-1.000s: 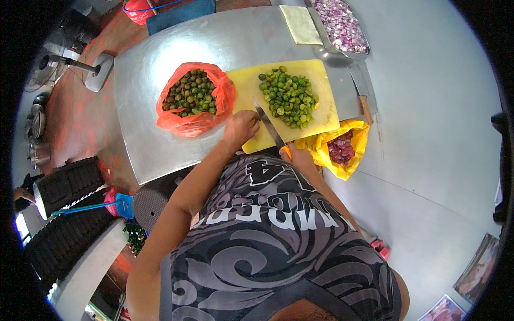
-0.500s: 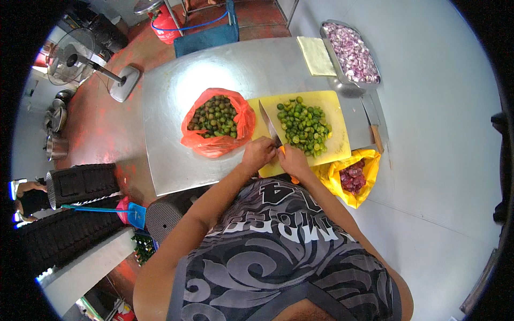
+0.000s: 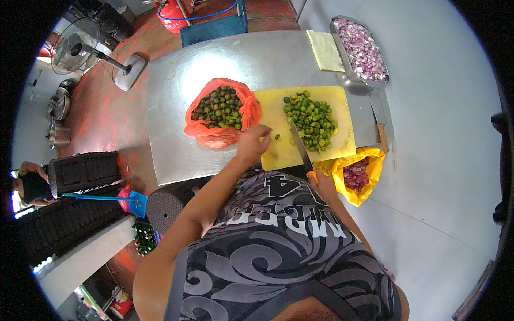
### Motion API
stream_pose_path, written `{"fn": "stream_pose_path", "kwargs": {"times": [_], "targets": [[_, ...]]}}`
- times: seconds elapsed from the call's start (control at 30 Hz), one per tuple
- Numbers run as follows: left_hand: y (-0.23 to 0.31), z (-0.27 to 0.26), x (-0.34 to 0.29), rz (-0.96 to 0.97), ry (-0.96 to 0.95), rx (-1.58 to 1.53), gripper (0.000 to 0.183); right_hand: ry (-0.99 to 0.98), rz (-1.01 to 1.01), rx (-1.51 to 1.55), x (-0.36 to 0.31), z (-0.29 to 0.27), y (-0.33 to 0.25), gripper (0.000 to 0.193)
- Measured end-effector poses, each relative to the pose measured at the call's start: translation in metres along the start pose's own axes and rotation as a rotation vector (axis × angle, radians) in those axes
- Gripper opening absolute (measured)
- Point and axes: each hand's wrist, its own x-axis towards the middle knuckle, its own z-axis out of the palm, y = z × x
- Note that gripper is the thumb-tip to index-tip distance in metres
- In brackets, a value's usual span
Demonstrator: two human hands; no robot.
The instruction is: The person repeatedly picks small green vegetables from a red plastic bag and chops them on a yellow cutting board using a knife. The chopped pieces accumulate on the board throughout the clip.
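Observation:
My right hand (image 3: 324, 184) grips the orange handle of a kitchen knife (image 3: 303, 149) at the near edge of the yellow cutting board (image 3: 269, 158). Its blade slants away over the board, the tip by a pile of cut green calamansi (image 3: 309, 122). My left hand (image 3: 254, 142), fingers loosely bent and apart, hovers over the board's left edge, beside an orange-red plastic bag (image 3: 218, 140) of whole calamansi (image 3: 219, 107). Nothing shows in that hand. One small green calamansi piece (image 3: 277, 137) lies on the board just right of its fingertips.
A yellow bag (image 3: 377, 170) of dark red chunks stands right of the board. Behind it a wooden-handled cleaver (image 3: 381, 123) lies on the steel table (image 3: 171, 144). A metal tray (image 3: 347, 64) of chopped red onion sits far right beside a folded pale cloth (image 3: 325, 51).
My hands have separated: the right has carried the knife right, its blade now beside the pile. The left has moved up beside the bag. A calamansi piece now shows alone on the board.

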Motion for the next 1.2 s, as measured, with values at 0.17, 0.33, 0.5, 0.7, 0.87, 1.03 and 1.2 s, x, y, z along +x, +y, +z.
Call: {"fn": "stream_pose_path", "kwargs": {"times": [0.17,0.33,0.5,0.7,0.87,1.03,1.2], "targets": [[-0.02,-0.078,0.025,-0.056,0.183,0.286,0.017,-0.149,-0.069,0.003,0.02,0.005,-0.01,0.042],[-0.038,-0.095,0.036,-0.01,-0.122,0.429,0.03,-0.205,-0.118,0.031,0.037,0.006,-0.018,0.044],[-0.047,-0.092,0.046,-0.047,-0.303,0.558,0.038,-0.073,-0.044,0.003,0.048,-0.02,-0.012,0.039],[-0.049,-0.107,0.052,0.023,-0.334,0.422,0.038,-0.121,-0.015,-0.033,0.053,-0.033,-0.014,0.042],[-0.038,-0.122,0.04,-0.382,-0.205,-0.328,0.031,-0.112,-0.186,0.009,0.041,-0.009,-0.021,0.04],[-0.023,-0.125,0.029,-0.548,-0.095,-1.087,0.041,-0.095,0.007,0.131,0.046,-0.013,-0.009,0.042],[-0.011,-0.109,0.02,-0.565,-0.175,-1.361,0.041,-0.015,0.002,-0.041,0.051,-0.03,-0.003,0.044]]}}
